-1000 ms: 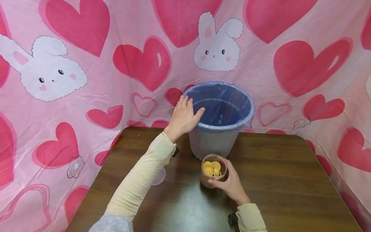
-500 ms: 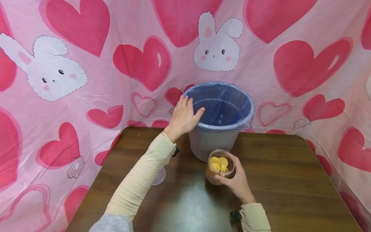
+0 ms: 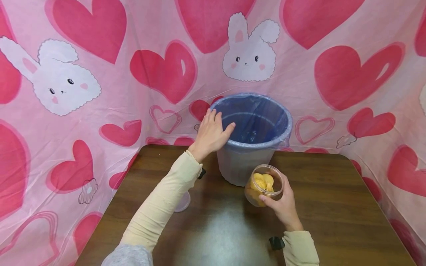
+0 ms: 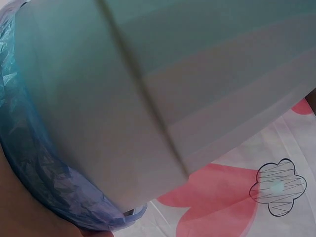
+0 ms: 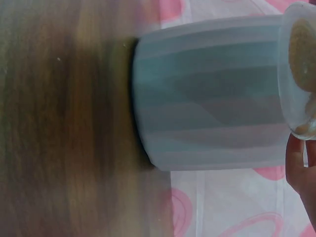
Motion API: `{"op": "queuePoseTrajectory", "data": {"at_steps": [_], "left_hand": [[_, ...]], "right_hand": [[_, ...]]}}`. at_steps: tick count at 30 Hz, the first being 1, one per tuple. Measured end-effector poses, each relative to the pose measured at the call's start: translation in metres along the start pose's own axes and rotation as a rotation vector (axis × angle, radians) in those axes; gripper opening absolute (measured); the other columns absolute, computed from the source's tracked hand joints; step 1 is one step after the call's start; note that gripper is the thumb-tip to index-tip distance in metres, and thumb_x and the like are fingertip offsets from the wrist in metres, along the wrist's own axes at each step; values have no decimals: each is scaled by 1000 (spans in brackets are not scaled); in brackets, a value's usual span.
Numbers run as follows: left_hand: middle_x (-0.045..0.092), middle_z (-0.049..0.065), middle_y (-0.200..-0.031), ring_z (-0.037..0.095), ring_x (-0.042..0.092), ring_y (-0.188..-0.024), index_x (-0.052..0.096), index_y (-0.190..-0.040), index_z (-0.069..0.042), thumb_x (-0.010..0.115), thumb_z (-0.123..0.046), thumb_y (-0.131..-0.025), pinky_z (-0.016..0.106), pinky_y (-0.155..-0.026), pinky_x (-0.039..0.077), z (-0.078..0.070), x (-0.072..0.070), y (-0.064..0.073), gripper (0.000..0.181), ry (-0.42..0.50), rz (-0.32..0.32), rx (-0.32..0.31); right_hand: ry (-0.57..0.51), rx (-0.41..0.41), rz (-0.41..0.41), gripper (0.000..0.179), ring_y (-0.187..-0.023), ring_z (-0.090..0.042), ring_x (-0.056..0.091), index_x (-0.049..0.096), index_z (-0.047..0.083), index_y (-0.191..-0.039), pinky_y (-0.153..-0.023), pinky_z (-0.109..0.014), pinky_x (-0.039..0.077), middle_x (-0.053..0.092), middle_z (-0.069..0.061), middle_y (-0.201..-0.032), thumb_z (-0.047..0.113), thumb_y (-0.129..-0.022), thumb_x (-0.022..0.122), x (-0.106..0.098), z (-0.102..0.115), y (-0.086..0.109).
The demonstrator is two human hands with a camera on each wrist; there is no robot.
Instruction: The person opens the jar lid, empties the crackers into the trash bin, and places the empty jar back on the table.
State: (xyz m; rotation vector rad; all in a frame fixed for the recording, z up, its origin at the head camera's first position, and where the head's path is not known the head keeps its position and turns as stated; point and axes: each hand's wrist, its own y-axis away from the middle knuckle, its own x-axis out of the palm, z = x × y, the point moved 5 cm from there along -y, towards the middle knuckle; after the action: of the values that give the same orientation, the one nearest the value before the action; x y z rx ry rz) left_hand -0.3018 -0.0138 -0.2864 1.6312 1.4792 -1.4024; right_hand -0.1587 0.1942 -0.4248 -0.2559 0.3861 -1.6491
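Observation:
My right hand (image 3: 285, 207) grips a clear round jar (image 3: 255, 197) without a lid, thumb on the near side. Yellow cookies (image 3: 262, 181) fill part of it. The jar tilts slightly and is raised off the table, in front of a pale bin (image 3: 241, 162). A blue plastic bag (image 3: 256, 125) lines the bin and folds over its rim. My left hand (image 3: 210, 135) rests on the left of that rim with fingers extended. In the right wrist view, the jar's underside (image 5: 291, 79) shows at the right edge, fingers (image 5: 296, 168) beside it.
A round translucent lid (image 3: 183, 202) lies on the brown wooden table (image 3: 332, 207), partly behind the left forearm. Pink cloth (image 3: 206, 74) with hearts and rabbits hangs behind and on both sides. The bin stands at the table's back edge.
My right hand has carried the jar to the right and up, and the jar tilts a little more. The left hand stays on the bin's rim.

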Motion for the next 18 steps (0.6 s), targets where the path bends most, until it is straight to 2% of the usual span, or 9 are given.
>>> {"op": "queuePoseTrajectory", "data": {"at_steps": [4, 12, 18], "left_hand": [[22, 15, -146, 30, 6, -138, 28, -138, -3, 31, -58, -87, 39, -112, 8, 0, 0, 0, 75, 8, 2, -1], [22, 15, -146, 31, 7, -138, 28, -138, -3, 32, -58, -87, 40, -112, 10, 0, 0, 0, 75, 7, 4, 0], [22, 15, -146, 30, 7, -138, 28, -138, -3, 32, -58, -87, 38, -112, 8, -1, 0, 0, 75, 4, 7, -2]], "right_hand": [[-42, -12, -25, 80, -114, -14, 46, 39, 6, -131, -98, -16, 33, 47, -12, -124, -11, -59, 70, -6, 5, -1], [-193, -131, -47, 74, -113, -17, 46, 36, -6, -129, -97, -17, 34, 49, -13, -121, -13, -61, 64, -15, 18, -5], [-224, -187, -59, 72, -110, -19, 47, 35, -9, -129, -95, -17, 36, 45, -22, -120, -15, -62, 62, -22, 23, -8]]}}
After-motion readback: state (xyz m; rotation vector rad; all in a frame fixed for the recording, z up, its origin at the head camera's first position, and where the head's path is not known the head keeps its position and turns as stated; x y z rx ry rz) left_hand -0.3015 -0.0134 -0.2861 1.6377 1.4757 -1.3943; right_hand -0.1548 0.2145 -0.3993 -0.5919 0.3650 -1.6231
